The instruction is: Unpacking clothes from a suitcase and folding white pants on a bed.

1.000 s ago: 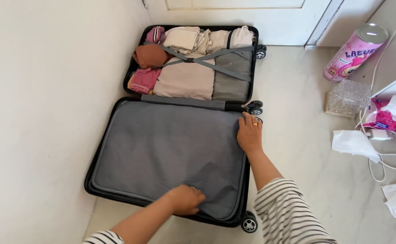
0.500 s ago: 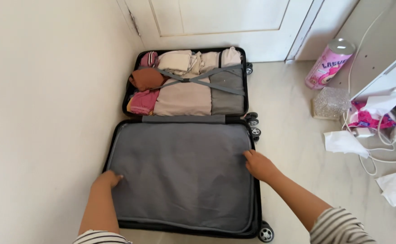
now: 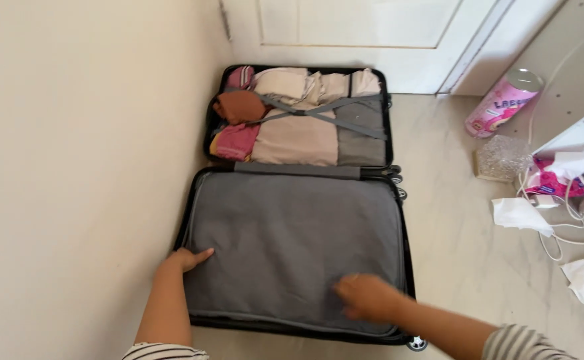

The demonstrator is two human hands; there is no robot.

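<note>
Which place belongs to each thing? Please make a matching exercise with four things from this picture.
Things:
1. left hand
2. right hand
3. pink can
4. folded clothes

Places:
A. lying on the floor beside the white door
B. under crossed straps in the far suitcase half
C. on the grey cover's left edge
D. on the grey cover, near its front edge

Pairs: 1-C, 2-D, 3-A, 4-B

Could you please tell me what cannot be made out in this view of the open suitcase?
- Head view: the right hand is motion-blurred; its fingers are unclear.
- Whatever lies under the grey divider is covered.
- The suitcase near edge is partly hidden by both forearms.
- The left hand rests on the divider.
</note>
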